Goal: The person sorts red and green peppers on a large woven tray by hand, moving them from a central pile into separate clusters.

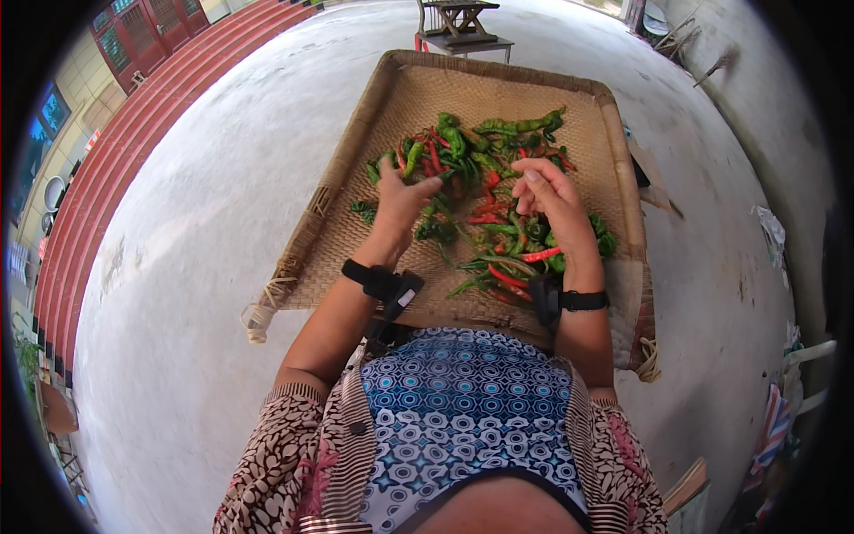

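Note:
Red and green chili peppers (509, 269) lie in a loose heap on a woven tray (347, 240) with a thick raised rim. My left hand (400, 198) is over the left side of the heap, its thumb spread away from the fingers and no pepper visible in its grasp. Over the right side, my right hand (553, 198) has its fingers curled together near the thumb. A bit of red shows by its fingertips, but whether it is held is unclear. Each wrist wears a black strap with a small black device.
Beyond the tray stands a small dark chair or stool (458, 31) on the concrete floor (205, 196). Red steps (151, 111) rise along the left toward a doorway. A grey wall (765, 98) runs down the right, with a broom (717, 64) and a white plastic bag (770, 227) beside it.

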`<state>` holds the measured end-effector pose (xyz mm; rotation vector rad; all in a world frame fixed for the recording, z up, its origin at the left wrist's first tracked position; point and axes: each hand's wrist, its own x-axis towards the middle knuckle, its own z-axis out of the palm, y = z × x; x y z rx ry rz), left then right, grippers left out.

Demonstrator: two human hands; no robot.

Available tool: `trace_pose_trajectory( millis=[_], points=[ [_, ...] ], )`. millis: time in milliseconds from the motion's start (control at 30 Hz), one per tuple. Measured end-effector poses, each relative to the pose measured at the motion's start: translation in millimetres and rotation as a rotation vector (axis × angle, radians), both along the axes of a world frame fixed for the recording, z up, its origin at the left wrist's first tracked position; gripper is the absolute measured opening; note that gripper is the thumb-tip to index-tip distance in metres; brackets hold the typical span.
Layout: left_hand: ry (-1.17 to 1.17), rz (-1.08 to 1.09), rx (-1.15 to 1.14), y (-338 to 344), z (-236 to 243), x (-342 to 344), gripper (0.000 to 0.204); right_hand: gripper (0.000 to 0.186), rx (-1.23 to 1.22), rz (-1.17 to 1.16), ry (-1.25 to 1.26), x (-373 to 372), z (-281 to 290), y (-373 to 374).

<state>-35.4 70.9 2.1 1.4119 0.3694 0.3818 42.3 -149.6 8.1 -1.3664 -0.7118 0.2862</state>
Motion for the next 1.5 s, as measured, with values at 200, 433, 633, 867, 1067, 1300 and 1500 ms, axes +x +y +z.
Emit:
trace_pose_trajectory(
  millis=[200, 433, 633, 867, 1067, 1300, 1500],
  points=[
    [-0.049, -0.851, 0.834, -9, -52, 48, 0.032, 0.022, 0.002, 0.002, -0.018, 1, -5, 1],
    [-0.013, -0.549, 1.486, -31, -47, 51, 0.024, 0.021, -0.032, 0.017, -0.007, 5, -14, -1],
    [0.105, -0.59, 1.505, -13, -50, 59, 0.024, 0.019, -0.05, -0.009, 0.01, 7, -16, 1],
    [0.091, -0.457, 1.294, 2, 3, 16, 0.021, 0.021, -0.17, -0.121, -0.07, 12, -24, 2],
    [0.089, -0.442, 1.049, 14, 0, 0, 0.019, 0.03, -0.636, -0.327, -0.711, 4, -30, 4],
    [-0.053, -0.337, 0.27, 0, -2, -9, 0.018, 0.025, -0.896, -0.055, -0.625, -2, -25, 7],
    [0.049, -0.355, 0.253, 15, 4, 7, 0.02, 0.021, -0.636, -0.201, -0.376, 7, -32, 3]
  ],
)
